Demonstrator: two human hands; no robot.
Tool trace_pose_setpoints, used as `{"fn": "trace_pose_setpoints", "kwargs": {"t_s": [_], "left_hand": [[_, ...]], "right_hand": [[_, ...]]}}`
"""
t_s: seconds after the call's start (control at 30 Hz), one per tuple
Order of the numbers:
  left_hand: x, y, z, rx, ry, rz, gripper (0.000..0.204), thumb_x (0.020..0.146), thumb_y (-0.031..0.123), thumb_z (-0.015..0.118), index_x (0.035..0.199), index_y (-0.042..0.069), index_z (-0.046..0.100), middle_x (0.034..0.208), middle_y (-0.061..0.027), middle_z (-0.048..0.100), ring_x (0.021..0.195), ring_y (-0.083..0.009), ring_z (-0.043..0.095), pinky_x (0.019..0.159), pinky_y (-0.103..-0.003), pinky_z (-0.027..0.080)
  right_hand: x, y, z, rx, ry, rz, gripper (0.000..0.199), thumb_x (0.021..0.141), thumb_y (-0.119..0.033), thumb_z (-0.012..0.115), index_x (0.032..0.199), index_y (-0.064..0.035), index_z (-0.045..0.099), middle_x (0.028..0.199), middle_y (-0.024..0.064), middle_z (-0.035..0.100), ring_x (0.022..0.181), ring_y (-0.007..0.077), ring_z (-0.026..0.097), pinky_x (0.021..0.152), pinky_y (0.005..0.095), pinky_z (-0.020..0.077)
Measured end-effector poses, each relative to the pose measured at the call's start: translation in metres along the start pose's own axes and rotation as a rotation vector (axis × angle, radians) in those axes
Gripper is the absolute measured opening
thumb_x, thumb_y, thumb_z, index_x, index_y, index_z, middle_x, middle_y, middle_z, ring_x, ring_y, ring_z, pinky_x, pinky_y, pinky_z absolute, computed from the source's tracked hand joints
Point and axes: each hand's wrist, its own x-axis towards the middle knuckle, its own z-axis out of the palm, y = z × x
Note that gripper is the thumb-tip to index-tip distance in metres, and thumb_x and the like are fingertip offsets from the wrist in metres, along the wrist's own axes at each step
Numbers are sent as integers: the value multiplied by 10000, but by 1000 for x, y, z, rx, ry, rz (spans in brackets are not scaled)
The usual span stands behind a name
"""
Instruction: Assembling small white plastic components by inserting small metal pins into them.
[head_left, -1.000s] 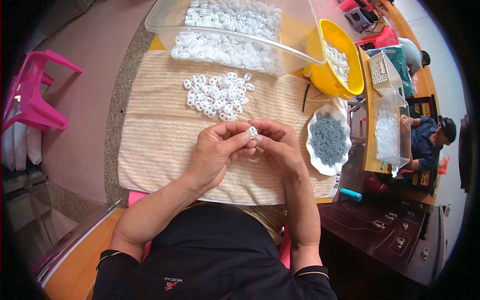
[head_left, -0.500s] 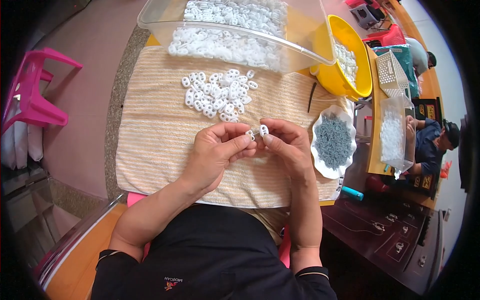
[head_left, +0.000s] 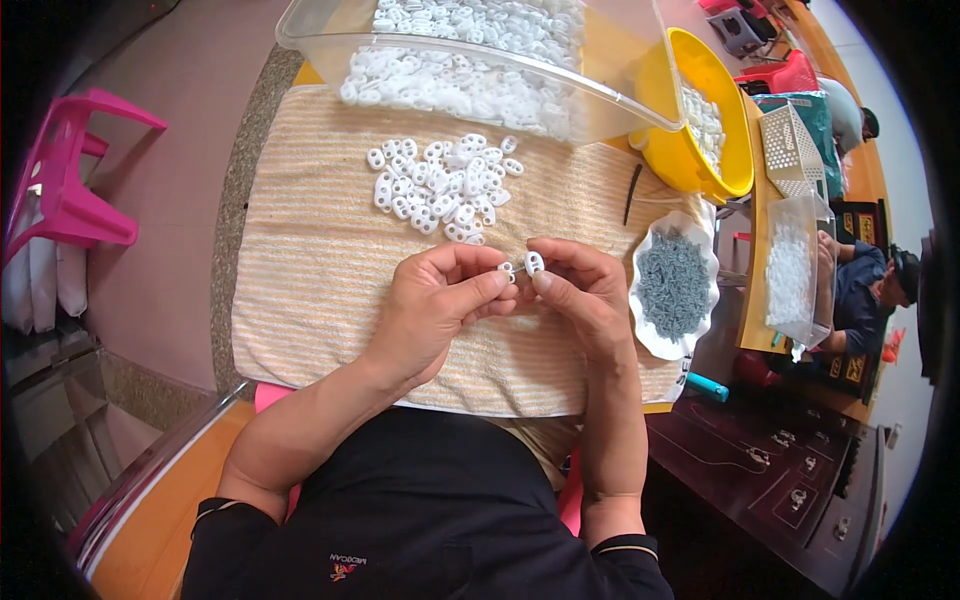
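Observation:
Over the towel [head_left: 310, 330], my left hand [head_left: 430, 305] pinches a small white plastic piece with holes [head_left: 508, 273] between thumb and fingers. My right hand [head_left: 590, 300] grips an oval white plastic piece with holes [head_left: 534, 262], held upright by thumb and forefinger. The two pieces are close together, and something thin seems to span the narrow gap; its kind is too small to tell. Beyond my hands lies a loose pile of similar white pieces [head_left: 445, 185]. Right of my right hand is a scalloped white dish [head_left: 662, 348] full of small grey parts [head_left: 672, 285].
A clear plastic bin [head_left: 610, 115] of white pieces stands at the far edge, beside a yellow basin [head_left: 738, 165] with more. A thin black strip [head_left: 632, 194] lies near the dish. A pink stool [head_left: 75, 190] is at left; another person [head_left: 865, 285] sits at right.
The whole view has shifted slightly. My hands keep the same pinching grips on the two white pieces, with little movement between them.

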Motion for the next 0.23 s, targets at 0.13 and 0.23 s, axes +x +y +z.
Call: {"fn": "trace_pose_setpoints", "kwargs": {"t_s": [0.13, 0.23], "left_hand": [[0, 0, 1, 18, 1, -10, 169, 889, 40, 632, 1050, -5, 606, 934, -88, 669, 818, -136, 663, 759, -258, 562], [0, 0, 0, 31, -1, -6, 173, 889, 41, 631, 1055, -2, 605, 952, -96, 670, 825, -141, 666, 756, -258, 562]], "right_hand": [[1, 2, 0, 17, -12, -9, 336, 861, -11, 658, 1185, 47, 594, 942, 101, 689, 827, 148, 665, 738, 246, 520], [0, 2, -1, -15, -19, -11, 335, 863, -6, 654, 1188, 45, 594, 947, 103, 689, 833, 156, 667, 745, 250, 520]]}}
